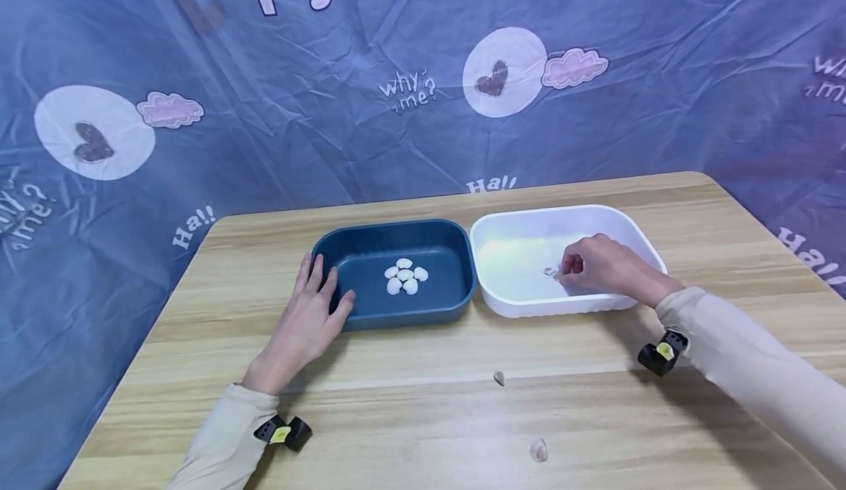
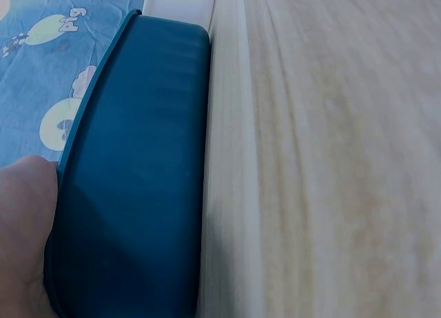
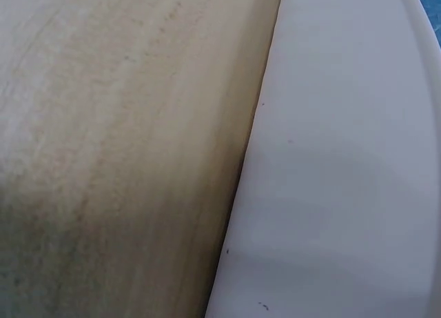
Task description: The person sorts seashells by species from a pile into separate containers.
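Note:
Several white, rounded shell-like pieces point(image 1: 405, 275) lie in a flower-shaped cluster on the floor of the dark blue tray point(image 1: 400, 320). My left hand point(image 1: 305, 321) rests on this tray's left end with spread fingers, the thumb over the front rim. In the left wrist view, part of that hand point(image 2: 26, 228) touches the rim. Inside the white tray point(image 1: 568, 306), my right hand point(image 1: 601, 264) has curled fingers and pinches a small pale shell at the fingertips, mostly hidden. Just left of them lies a small pale shell point(image 1: 548, 271). The right wrist view shows only the white tray's outer wall point(image 3: 331, 159) and the table.
Both trays stand side by side on a wooden table point(image 1: 410, 416). In front of them lie two small shells, a darker one point(image 1: 499, 377) and a paler one point(image 1: 538, 450). A blue printed cloth point(image 1: 344, 93) hangs behind the table.

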Motion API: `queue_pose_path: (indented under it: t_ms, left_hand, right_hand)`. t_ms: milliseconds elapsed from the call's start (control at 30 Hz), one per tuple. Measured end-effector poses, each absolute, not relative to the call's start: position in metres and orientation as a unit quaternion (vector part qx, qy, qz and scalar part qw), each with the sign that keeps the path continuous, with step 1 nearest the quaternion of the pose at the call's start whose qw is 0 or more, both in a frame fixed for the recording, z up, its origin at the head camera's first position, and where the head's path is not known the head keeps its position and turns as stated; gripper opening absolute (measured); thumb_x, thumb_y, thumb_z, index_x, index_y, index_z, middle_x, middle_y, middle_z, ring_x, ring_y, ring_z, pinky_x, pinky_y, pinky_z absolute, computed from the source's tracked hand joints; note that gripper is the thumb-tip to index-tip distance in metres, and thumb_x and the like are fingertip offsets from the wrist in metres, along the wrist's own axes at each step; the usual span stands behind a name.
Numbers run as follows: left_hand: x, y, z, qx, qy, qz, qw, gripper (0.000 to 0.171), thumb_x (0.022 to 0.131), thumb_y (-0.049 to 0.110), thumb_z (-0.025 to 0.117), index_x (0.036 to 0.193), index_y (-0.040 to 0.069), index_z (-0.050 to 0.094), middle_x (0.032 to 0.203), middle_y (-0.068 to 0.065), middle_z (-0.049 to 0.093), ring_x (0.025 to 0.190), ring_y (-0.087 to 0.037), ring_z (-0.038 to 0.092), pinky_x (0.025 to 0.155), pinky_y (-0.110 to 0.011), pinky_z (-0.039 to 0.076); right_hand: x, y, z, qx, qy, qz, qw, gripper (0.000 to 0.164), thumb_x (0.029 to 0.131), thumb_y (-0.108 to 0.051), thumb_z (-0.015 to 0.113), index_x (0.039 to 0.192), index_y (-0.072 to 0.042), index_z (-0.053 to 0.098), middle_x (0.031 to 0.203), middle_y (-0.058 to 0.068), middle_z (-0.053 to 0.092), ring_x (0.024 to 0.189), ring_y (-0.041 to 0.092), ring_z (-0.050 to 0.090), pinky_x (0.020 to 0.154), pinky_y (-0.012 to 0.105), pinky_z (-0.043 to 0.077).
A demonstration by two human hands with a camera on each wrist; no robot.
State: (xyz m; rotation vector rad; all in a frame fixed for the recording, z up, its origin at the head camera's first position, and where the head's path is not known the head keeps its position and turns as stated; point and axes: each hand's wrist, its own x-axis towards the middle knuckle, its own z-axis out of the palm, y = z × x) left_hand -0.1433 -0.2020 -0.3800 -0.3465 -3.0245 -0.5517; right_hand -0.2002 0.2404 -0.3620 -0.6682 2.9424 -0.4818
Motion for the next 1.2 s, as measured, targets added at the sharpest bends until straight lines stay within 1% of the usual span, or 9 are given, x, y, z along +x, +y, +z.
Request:
queue_pose_path:
  t_ms: [400,567,700,833,967,1067,1200]
  left_hand:
    - [-0.145,-0.199,-0.379,-0.124,-0.975,-0.18,0.04,0.064,0.101,0.038,0.043,0.141,-0.012,0.039,0.155,-0.031,0.012,0.146,-0.038,-0.006,0.116,-0.054,0.013]
    - [-0.146,-0.199,-0.38,-0.123,-0.975,-0.181,0.038,0.065,0.102,0.039,0.043,0.142,-0.012,0.037,0.155,-0.031,0.011,0.146,-0.037,-0.006,0.116,-0.054,0.013]
    - [-0.146,-0.198,-0.38,-0.121,-0.976,-0.178,0.031,0.07,0.102,0.039,0.043,0.144,-0.014,0.029,0.155,-0.03,0.01,0.146,-0.037,-0.007,0.117,-0.053,0.012]
    - [-0.146,-0.199,-0.379,-0.117,-0.977,-0.178,0.024,0.074,0.102,0.04,0.043,0.146,-0.015,0.02,0.157,-0.029,0.006,0.146,-0.036,-0.007,0.117,-0.052,0.01]
    - [-0.146,-0.2,-0.378,-0.118,-0.977,-0.176,0.026,0.077,0.102,0.042,0.041,0.147,-0.015,0.015,0.157,-0.029,0.002,0.146,-0.037,-0.006,0.117,-0.052,0.008]
    - [-0.146,-0.202,-0.377,-0.118,-0.977,-0.173,0.028,0.08,0.102,0.045,0.039,0.147,-0.016,0.014,0.157,-0.028,0.0,0.146,-0.039,-0.003,0.118,-0.052,0.007]
    - [-0.146,-0.203,-0.374,-0.117,-0.979,-0.168,0.023,0.082,0.102,0.048,0.038,0.147,-0.016,0.013,0.157,-0.028,-0.001,0.146,-0.039,-0.003,0.118,-0.051,0.005]
  right_hand:
    - [-0.197,0.244,-0.362,-0.227,0.96,-0.16,0.046,0.004,0.078,-0.013,0.075,0.081,-0.013,0.071,0.069,-0.008,0.06,0.066,0.009,0.053,0.063,0.03,0.045]
    - [-0.195,0.245,-0.358,-0.222,0.961,-0.157,0.039,0.003,0.081,-0.015,0.074,0.082,-0.013,0.072,0.07,-0.007,0.061,0.067,0.01,0.054,0.065,0.031,0.045]
    - [-0.188,0.247,-0.349,-0.233,0.959,-0.164,-0.012,0.006,0.081,-0.014,0.076,0.078,-0.014,0.071,0.067,-0.008,0.059,0.065,0.009,0.052,0.062,0.03,0.044]
    - [-0.169,0.243,-0.339,-0.267,0.94,-0.187,-0.101,0.01,0.079,-0.011,0.078,0.075,-0.016,0.07,0.064,-0.012,0.056,0.06,0.004,0.048,0.055,0.023,0.042]
    - [-0.143,0.233,-0.334,-0.303,0.911,-0.212,-0.184,0.014,0.075,-0.006,0.08,0.075,-0.017,0.07,0.062,-0.017,0.053,0.056,-0.001,0.044,0.05,0.015,0.038]
    - [-0.124,0.224,-0.336,-0.323,0.894,-0.23,-0.209,0.016,0.073,-0.004,0.08,0.076,-0.017,0.071,0.063,-0.019,0.054,0.054,-0.004,0.042,0.048,0.011,0.035]
    - [-0.102,0.211,-0.346,-0.343,0.886,-0.242,-0.198,0.019,0.072,-0.004,0.08,0.078,-0.019,0.071,0.067,-0.021,0.056,0.058,-0.008,0.044,0.05,0.008,0.036]
